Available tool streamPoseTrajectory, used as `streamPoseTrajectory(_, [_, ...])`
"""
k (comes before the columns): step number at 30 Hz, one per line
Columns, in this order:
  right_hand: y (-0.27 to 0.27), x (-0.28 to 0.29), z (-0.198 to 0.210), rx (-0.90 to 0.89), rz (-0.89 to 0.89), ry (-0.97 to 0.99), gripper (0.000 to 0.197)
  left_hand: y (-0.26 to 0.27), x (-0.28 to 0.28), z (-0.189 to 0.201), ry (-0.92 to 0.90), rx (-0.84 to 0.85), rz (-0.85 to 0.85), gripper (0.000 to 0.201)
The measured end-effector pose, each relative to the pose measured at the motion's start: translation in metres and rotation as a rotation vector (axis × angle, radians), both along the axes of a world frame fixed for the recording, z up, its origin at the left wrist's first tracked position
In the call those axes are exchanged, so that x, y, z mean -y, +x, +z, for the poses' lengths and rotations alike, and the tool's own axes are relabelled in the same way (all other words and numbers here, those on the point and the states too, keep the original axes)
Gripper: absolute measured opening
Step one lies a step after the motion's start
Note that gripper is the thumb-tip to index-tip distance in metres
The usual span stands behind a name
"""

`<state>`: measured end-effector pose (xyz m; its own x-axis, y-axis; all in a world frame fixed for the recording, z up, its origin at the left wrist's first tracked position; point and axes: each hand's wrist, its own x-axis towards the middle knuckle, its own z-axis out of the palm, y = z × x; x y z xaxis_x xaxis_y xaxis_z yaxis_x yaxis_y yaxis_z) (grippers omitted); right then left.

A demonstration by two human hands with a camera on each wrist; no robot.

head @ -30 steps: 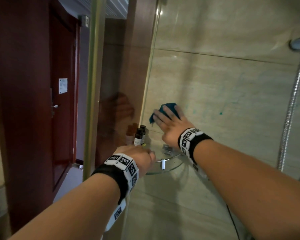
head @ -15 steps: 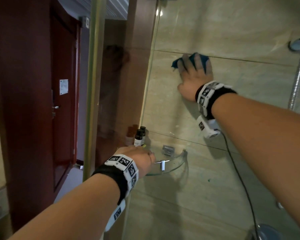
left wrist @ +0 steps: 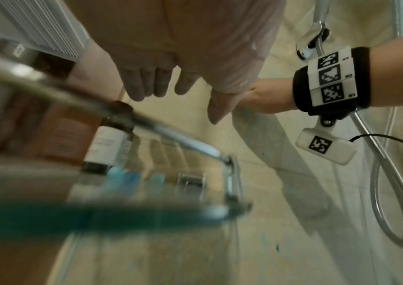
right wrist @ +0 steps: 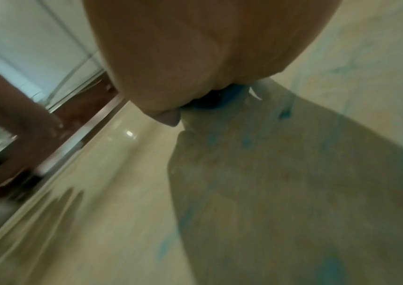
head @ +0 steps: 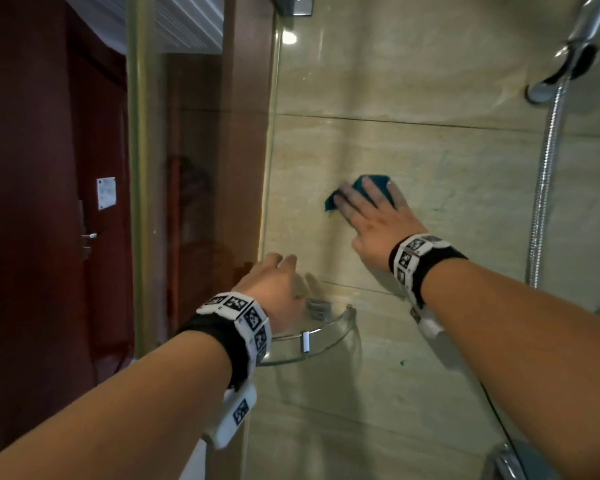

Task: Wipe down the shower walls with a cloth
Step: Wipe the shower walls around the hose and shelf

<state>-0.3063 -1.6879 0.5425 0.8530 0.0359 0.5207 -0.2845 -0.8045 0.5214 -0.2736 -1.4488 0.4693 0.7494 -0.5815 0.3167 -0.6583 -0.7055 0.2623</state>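
Both hands are up at the tiled shower wall [head: 430, 168]. Her right hand [head: 374, 216] presses the blue cloth [head: 368, 188] flat against it, fingers spread straight. Lower down, the left hand [head: 274, 289] hangs relaxed, holding nothing, over the glass corner shelf [head: 340, 332].

At my seven o'clock in the head view I see a curved glass corner shelf [head: 329, 336] with a metal clip on its rail. From the left wrist camera, a small dark bottle with a white label [left wrist: 109, 144] stands on that shelf, blurred. At three o'clock a chrome shower hose [head: 544, 188] hangs down from its bracket [head: 575, 60]. At nine o'clock stands a dark red door [head: 94, 202] bearing a white notice [head: 106, 192], seen past a glass panel's frame [head: 142, 168].
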Motion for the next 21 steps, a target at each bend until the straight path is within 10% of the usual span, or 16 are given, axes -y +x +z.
streamPoseTrajectory(7, [0.002, 0.009, 0.088, 0.167, -0.042, 0.147, 0.080, 0.030, 0.046, 0.056, -0.187, 0.081, -0.005, 0.107])
streamPoseTrajectory(21, [0.015, 0.015, -0.003, 0.179, 0.029, -0.026, 0.088, 0.107, 0.078, 0.061, -0.114, 0.358, 0.068, 0.151])
